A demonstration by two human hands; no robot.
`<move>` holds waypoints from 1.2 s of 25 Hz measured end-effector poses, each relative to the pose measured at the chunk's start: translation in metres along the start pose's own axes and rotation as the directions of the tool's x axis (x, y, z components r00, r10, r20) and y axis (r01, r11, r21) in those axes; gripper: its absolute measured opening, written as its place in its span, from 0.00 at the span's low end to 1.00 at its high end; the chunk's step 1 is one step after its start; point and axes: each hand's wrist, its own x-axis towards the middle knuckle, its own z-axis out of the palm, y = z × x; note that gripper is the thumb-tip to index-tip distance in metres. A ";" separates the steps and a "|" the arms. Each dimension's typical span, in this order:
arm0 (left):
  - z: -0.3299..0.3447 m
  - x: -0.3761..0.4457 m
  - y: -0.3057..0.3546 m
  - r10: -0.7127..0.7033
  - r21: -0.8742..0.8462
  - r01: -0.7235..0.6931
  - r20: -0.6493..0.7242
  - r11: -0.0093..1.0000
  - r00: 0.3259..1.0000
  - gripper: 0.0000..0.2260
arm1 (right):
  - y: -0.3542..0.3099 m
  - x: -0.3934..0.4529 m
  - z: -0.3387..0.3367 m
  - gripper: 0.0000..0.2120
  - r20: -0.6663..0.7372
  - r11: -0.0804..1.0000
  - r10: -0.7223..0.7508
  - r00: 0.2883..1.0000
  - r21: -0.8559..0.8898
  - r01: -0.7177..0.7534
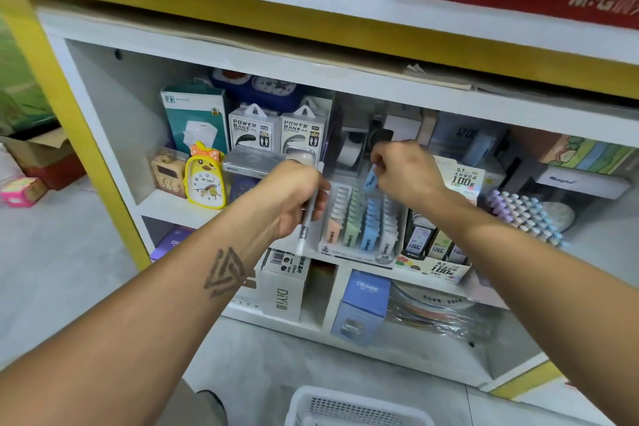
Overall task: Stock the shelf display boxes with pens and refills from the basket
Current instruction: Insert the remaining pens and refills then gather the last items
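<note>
1. While my right hand (403, 173) works at the centre of the frame, it pinches a small blue refill pack (370, 180) by its top, fingers curled round it, just above the clear display box (363, 225). I judge it is held upright so it can drop into the blue row.
2. My left hand (294, 197) is closed round a grey pen (309, 211), tip down, just left of the box. I take it to be parked there, waiting for its own slot.
3. Packs in the box stand in colour rows, peach, green, blue and white, so the blue one belongs with its own kind.
4. At the bottom edge of the frame sits the white basket (352, 408), on the floor below the shelf (166, 207), handy for the next pick. I cannot see what it holds.
</note>
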 end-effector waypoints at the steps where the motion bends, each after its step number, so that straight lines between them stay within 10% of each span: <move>1: -0.001 -0.001 -0.001 -0.003 0.001 0.003 0.020 1.000 1.000 0.06 | 0.001 0.001 -0.001 0.06 0.010 1.000 -0.005 1.000 -0.019 0.005; 20: 0.006 -0.004 -0.002 0.003 -0.016 -0.002 0.071 1.000 0.997 0.13 | 0.010 0.006 0.030 0.11 0.295 0.996 0.015 0.955 -0.092 0.013; 23: 0.008 -0.006 0.001 0.012 -0.094 -0.006 0.069 0.996 0.998 0.13 | 0.005 -0.007 0.011 0.11 0.237 0.982 0.040 0.971 0.171 -0.082; 26: 0.016 -0.009 0.003 0.035 -0.241 -0.013 0.088 0.970 0.995 0.09 | 0.004 -0.048 -0.018 0.07 0.368 0.595 0.087 0.926 0.726 -0.345; 30: 0.037 -0.014 0.001 0.087 -0.359 -0.055 0.074 0.932 0.993 0.09 | 0.026 -0.103 -0.038 0.08 0.444 0.270 0.056 0.894 0.855 -0.442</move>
